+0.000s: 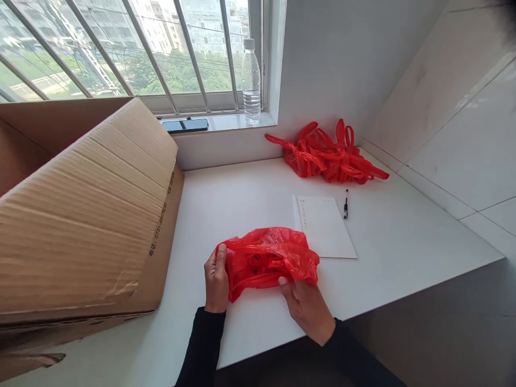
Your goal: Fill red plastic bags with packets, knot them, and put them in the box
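A thin red plastic bag is spread between my two hands above the white tabletop, near its front edge. My left hand pinches the bag's left end, thumb on top. At the lower right, my right hand grips the bag's near rim, its thumb in front and its other fingers hidden under the plastic. The bag's mouth gapes toward me, and some small dark items show dimly inside; I cannot make out what they are. Just behind the bag's right side lies a white notebook, partly covered by it.
A large open cardboard box stands on the left. Knotted red plastic bags sit against the back wall. Right of the notebook lies a black pen. The windowsill holds a water bottle and a phone.
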Demonstrator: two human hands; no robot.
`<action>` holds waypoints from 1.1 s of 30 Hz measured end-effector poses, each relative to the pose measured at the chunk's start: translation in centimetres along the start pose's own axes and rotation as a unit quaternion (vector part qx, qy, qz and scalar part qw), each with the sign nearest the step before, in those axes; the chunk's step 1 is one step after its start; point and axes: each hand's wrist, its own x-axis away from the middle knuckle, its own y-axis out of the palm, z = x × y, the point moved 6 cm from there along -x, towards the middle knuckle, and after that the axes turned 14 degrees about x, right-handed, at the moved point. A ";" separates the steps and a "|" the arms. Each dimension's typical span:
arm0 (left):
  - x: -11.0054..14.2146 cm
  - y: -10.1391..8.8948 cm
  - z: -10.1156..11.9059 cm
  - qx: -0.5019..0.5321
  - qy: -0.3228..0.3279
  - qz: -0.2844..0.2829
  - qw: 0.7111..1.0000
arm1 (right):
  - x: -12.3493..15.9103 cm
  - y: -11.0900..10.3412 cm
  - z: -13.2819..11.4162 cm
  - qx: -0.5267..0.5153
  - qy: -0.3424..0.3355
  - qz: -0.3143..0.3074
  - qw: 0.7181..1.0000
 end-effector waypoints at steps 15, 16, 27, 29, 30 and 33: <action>0.6 2.0 0.4 -0.075 -0.011 -0.035 0.997 | -0.2 -1.4 0.7 -0.067 0.059 0.024 0.996; 0.4 1.8 0.3 -0.084 -0.004 -0.026 0.996 | -0.1 -1.5 0.7 -0.068 0.057 0.026 0.996; 6.2 -2.9 1.0 -0.141 0.074 0.176 0.971 | 1.7 -1.8 -0.2 -0.041 -0.004 0.050 0.998; 6.8 -3.3 1.2 -0.141 0.079 0.201 0.966 | 1.9 -1.8 -0.4 -0.050 -0.014 0.041 0.998; 6.7 -3.3 1.2 -0.143 0.077 0.205 0.965 | 1.8 -1.9 -0.4 -0.058 -0.018 0.031 0.998; 6.2 -2.9 1.1 -0.163 0.076 0.208 0.961 | 1.3 -2.1 -0.4 -0.075 -0.019 0.003 0.997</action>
